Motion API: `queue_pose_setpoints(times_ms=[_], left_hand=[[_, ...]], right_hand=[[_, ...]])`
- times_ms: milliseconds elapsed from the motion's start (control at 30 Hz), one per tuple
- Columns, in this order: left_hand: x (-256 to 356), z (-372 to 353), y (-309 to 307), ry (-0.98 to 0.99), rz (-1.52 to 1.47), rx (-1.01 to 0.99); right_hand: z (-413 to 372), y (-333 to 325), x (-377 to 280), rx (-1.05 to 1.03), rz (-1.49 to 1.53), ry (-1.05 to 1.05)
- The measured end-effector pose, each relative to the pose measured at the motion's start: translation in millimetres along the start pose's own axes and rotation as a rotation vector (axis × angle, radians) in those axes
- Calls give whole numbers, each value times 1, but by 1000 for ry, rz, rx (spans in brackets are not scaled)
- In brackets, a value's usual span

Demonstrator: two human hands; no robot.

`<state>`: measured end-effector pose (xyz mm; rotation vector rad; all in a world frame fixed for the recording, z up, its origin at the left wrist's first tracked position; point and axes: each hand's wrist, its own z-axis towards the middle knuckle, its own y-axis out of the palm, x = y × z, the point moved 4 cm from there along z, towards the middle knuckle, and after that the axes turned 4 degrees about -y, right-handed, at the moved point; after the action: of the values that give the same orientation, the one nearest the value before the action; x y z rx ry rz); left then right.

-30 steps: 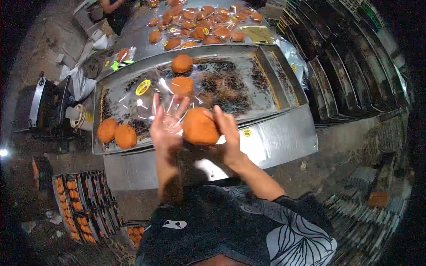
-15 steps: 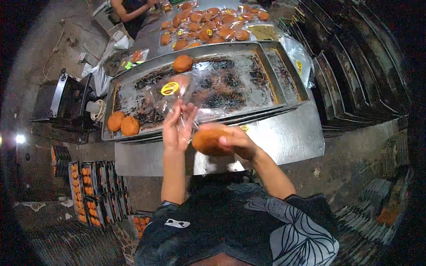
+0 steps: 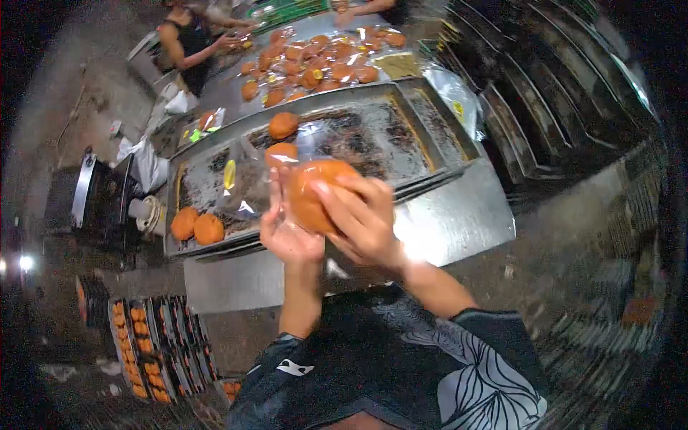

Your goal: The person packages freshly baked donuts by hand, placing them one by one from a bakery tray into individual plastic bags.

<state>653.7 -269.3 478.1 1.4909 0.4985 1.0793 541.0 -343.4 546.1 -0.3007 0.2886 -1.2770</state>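
Observation:
A round brown bun sits in my right hand, its fingers curled over the near side. My left hand is at the bun's left side, fingers up, holding a clear plastic bag with a yellow label. The bag spreads left over the tray, and the bun overlaps its mouth. Beneath is a large, stained metal tray. Behind my hands two buns lie on it, a far bun and a nearer bun. Two more buns rest at its left corner.
Many bagged buns cover the table beyond the tray. Across it, a person works at the left, and another person's arm reaches in. Stacked dark trays stand at right; racks of buns are lower left.
My right hand has brought the bun up and left, against the bag at my left hand. The bag has swung left and lower. The view has tilted, showing more of the far side.

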Motion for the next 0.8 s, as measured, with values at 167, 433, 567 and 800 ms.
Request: queue_pose_setpoints(times_ms=[167, 433, 567, 800], left_hand=[[-21, -18, 19, -1, 197, -110], [-56, -34, -56, -351, 268, 281], [-118, -70, -115, -244, 1388, -620], [-202, -67, -214, -274, 1793, -900]], right_hand=[[-37, 27, -1, 23, 119, 141], [-93, 29, 28, -152, 305, 822], [-73, 31, 125, -127, 338, 791], [-77, 55, 124, -349, 436, 361]])
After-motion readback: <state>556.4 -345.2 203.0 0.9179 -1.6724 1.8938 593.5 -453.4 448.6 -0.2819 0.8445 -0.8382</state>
